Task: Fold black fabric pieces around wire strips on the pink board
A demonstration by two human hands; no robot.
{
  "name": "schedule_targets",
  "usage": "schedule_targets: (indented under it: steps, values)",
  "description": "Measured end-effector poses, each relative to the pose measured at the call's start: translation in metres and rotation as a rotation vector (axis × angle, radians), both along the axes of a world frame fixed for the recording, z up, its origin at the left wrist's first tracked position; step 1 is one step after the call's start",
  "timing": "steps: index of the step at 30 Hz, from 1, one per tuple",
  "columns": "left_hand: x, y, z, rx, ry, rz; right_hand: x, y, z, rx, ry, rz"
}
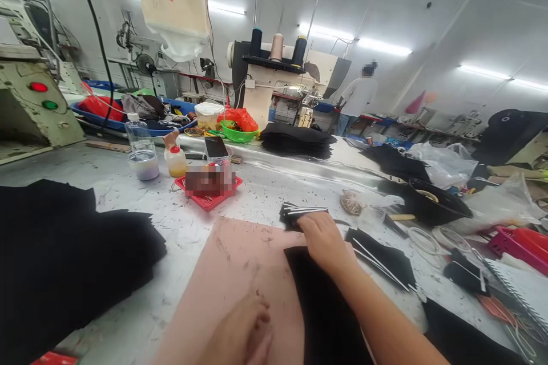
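Note:
My right hand [323, 239] reaches forward, fingers bent down onto a small stack of black pieces with white edge strips [299, 211]; the fingertips are partly hidden. Under its wrist lies a large black sheet piece [327, 313], spread over a pinkish board [231, 268]. Low in the view, my left hand [246, 331] hovers over or rests on that board, slightly blurred. Its fingers are loosely curled, the thumb apart from them, and nothing shows between them. Beside my right forearm lie more black pieces with white strips [381, 259].
A big pile of black pieces [72, 262] covers the left. Behind the board stand a red basket [209, 199], a bottle [143, 151] and a glue pot [175, 161]. A sewing machine [261, 82] rises beyond. At right lie a notebook [522, 288] and cords. A person [357, 97] stands farther back.

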State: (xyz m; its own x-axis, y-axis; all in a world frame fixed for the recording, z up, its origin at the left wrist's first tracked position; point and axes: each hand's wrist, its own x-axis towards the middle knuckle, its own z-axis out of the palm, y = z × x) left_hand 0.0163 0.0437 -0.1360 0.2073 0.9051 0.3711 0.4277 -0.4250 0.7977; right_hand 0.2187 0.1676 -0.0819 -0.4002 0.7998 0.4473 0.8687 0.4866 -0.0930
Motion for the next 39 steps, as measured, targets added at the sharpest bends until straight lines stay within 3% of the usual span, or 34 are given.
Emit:
schedule_targets:
  steps: [2, 5, 7, 9, 13, 17, 22, 25, 27, 32, 35, 39]
  values:
    - [0.000, -0.004, 0.009, -0.254, -0.165, 0.026, -0.008, -0.049, 0.013, 0.056, 0.083, 0.179]
    - [0.004, -0.012, 0.025, -0.651, -0.419, -0.095, -0.020, -0.116, 0.021, -0.160, 0.315, 0.342]
    - [0.010, -0.018, 0.033, -0.809, -0.513, -0.203, -0.025, -0.145, 0.018, -0.293, 0.470, 0.300]
    - [0.016, -0.023, 0.038, -0.877, -0.522, -0.227, -0.028, -0.161, 0.012, -0.335, 0.583, 0.211]
    - [0.021, -0.032, 0.042, -0.858, -0.420, -0.175, -0.027, -0.172, 0.001, -0.331, 0.649, 0.110]
    - [0.023, -0.040, 0.044, -0.720, -0.270, -0.164, -0.026, -0.178, 0.001, -0.266, 0.531, 0.072]
    - [0.026, -0.044, 0.043, -0.514, -0.027, -0.147, -0.031, -0.185, -0.001, -0.003, 0.311, 0.079]
    - [0.028, -0.044, 0.040, -0.505, -0.032, -0.171, -0.032, -0.187, -0.008, 0.108, 0.332, 0.063]
    - [0.029, -0.044, 0.038, -0.552, -0.092, -0.190, -0.029, -0.186, -0.013, 0.022, 0.488, 0.043]
    - [0.037, -0.042, 0.035, -0.831, -0.296, -0.237, -0.012, -0.182, -0.021, -0.451, 1.006, -0.039]
    - [0.041, -0.040, 0.036, -0.911, -0.333, -0.229, -0.007, -0.184, -0.020, -0.458, 1.039, -0.051]
    - [0.043, -0.037, 0.036, -0.858, -0.309, -0.223, -0.012, -0.189, -0.020, -0.433, 0.963, -0.021]
